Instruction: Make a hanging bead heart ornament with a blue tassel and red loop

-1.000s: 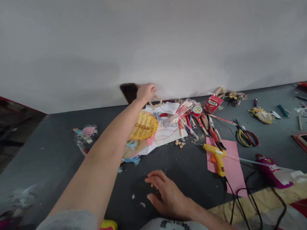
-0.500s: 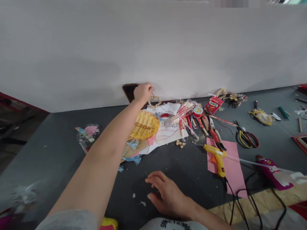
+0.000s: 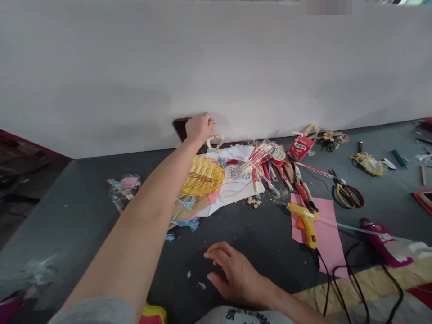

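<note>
At the foot of the pale wall, my left hand (image 3: 200, 128) pinches a thin red cord. From that cord hangs a small beige ring-shaped ornament (image 3: 215, 142) with a pale blue tassel (image 3: 222, 161) beneath it. Behind the same hand, a dark phone (image 3: 180, 128) leans against the wall, partly covered. Below the wrist lies a yellow woven basket (image 3: 204, 175), its left edge hidden by my forearm. Low in the view, my right hand (image 3: 235, 272) rests on the dark tabletop with fingers apart and nothing in them.
Right of the basket are a bundle of wrapped sticks (image 3: 263, 155), a thread spool (image 3: 278, 157), a red drink carton (image 3: 301, 147) and pliers (image 3: 301, 189). A yellow glue gun (image 3: 305, 222) lies on pink paper (image 3: 329, 234), with scissors (image 3: 347, 191) and a purple glue gun (image 3: 384, 245) further right.
My left hand has risen slightly, and the ring-shaped ornament has lifted and swung a little left with it. My right hand has stayed in place.
</note>
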The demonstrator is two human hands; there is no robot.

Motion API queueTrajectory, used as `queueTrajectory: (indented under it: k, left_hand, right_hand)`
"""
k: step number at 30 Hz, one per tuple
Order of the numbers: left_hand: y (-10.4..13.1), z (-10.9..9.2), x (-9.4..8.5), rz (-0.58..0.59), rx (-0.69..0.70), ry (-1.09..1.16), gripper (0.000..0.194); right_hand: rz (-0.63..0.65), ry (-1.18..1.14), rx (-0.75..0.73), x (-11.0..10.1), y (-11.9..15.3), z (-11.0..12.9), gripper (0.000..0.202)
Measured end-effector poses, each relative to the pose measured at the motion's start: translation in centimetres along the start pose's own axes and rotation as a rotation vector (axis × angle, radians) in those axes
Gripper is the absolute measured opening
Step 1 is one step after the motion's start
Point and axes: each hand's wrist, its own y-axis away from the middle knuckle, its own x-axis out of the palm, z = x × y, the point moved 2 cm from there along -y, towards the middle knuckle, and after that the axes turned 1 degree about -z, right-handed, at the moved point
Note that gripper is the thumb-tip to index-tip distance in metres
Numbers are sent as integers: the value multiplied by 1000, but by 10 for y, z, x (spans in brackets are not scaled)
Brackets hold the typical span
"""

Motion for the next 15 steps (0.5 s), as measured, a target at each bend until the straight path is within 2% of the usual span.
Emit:
queueTrajectory:
  k: [6,15]
  left_hand:
    - [3,0,2,38,9,-80,38]
    - [5,6,3,57,9,-59,37]
  right_hand:
    - [2,15,-7,0,-1,0,45]
    - [14,30,-10,5,1,-2,42]
